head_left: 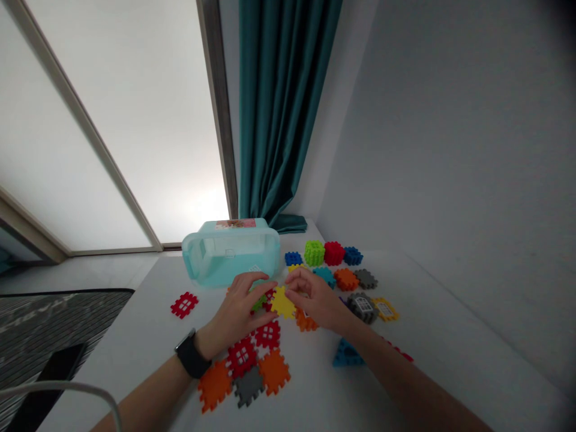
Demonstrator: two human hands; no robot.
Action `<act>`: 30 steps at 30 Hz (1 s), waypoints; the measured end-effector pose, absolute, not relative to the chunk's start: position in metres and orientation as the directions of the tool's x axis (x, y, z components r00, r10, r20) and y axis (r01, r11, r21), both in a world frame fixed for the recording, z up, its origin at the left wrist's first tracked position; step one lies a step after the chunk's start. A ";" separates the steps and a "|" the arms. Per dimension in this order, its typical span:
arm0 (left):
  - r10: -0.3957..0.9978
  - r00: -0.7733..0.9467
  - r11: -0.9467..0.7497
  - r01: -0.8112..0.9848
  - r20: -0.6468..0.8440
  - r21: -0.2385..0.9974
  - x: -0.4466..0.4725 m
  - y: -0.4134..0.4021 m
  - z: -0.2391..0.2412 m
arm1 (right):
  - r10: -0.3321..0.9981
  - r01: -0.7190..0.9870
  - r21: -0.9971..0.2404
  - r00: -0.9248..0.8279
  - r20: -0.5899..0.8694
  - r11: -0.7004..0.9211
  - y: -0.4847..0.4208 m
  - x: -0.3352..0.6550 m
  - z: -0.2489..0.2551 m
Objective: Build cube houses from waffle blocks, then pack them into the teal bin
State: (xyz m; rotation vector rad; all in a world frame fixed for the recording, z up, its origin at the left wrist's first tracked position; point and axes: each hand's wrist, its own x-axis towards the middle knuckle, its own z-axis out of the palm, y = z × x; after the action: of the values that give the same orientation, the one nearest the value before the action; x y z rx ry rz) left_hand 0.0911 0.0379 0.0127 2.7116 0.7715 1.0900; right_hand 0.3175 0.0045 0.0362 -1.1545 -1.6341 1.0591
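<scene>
A yellow notched building tile sits between my two hands, at the middle of the white table. My right hand has its fingers curled in a pinch at the tile's upper right edge. My left hand, wearing a black watch, is spread with thumb and forefinger apart at the tile's left side. Partly hidden behind its fingers are a green tile and some red. Below the left hand, red window tiles, orange tiles and a grey tile lie joined flat.
A translucent teal bin lies behind my hands. One red window tile is at the left. Stacks of green, red and blue tiles stand at the back right. A blue triangular piece lies beside my right forearm.
</scene>
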 end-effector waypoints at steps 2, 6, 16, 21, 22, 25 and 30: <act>0.501 0.625 -0.863 0.410 0.599 0.294 0.091 0.037 0.014 | 0.962 0.241 -0.946 -0.214 0.167 0.218 0.005 0.317 0.035; 0.528 0.602 -0.848 0.411 0.600 0.334 0.089 0.039 0.014 | 0.937 0.327 -0.892 -0.262 0.233 0.313 0.005 0.321 0.039; 0.631 0.479 -0.776 0.397 0.611 0.490 0.086 0.048 0.012 | 0.682 0.570 -0.400 -0.461 0.567 0.718 0.002 0.335 0.049; 0.623 0.464 -0.781 0.410 0.630 0.471 0.086 0.047 0.011 | 0.632 0.598 -0.296 -0.489 0.602 0.745 0.003 0.332 0.045; 0.619 0.462 -0.784 0.414 0.635 0.463 0.086 0.046 0.011 | 0.626 0.599 -0.288 -0.485 0.611 0.747 0.003 0.331 0.044; 0.610 0.459 -0.789 0.426 0.646 0.443 0.086 0.046 0.012 | 0.608 0.602 -0.270 -0.474 0.637 0.752 0.003 0.331 0.043; 0.599 0.471 -0.795 0.448 0.648 0.409 0.086 0.045 0.016 | 0.618 0.594 -0.293 -0.465 0.634 0.749 0.002 0.330 0.041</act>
State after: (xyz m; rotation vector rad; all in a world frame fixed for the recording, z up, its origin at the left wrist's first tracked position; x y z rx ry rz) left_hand 0.0857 0.0445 0.0162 2.5331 0.9115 1.2264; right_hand 0.3298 0.0019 0.0414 -0.9053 -2.1883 0.0397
